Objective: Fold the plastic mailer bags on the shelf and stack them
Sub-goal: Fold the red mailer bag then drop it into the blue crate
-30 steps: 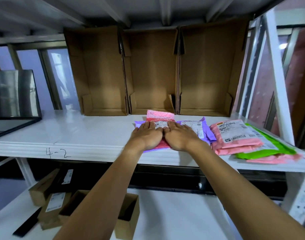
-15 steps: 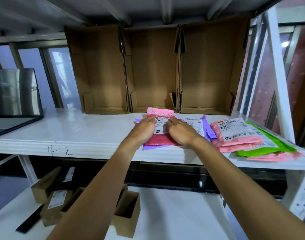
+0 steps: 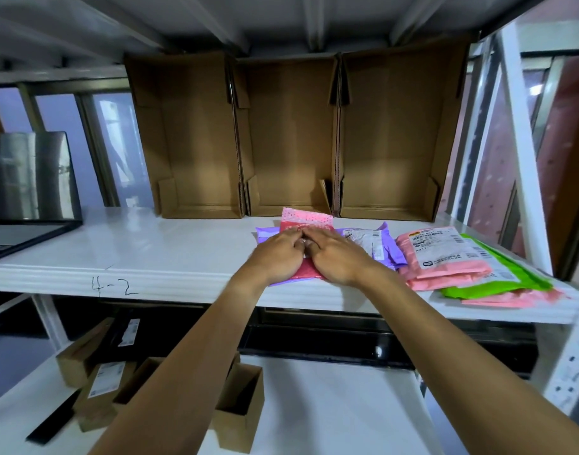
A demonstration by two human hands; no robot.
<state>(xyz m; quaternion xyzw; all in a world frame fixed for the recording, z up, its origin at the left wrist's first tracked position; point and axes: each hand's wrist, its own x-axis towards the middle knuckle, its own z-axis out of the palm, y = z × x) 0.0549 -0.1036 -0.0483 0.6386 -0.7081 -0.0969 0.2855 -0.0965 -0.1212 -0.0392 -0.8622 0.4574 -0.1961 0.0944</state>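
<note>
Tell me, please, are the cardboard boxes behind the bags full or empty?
Empty. The three cardboard boxes face the camera with their open sides, and only bare cardboard shows inside each.

Mailers on shelf, boxes behind, stack right.
</note>
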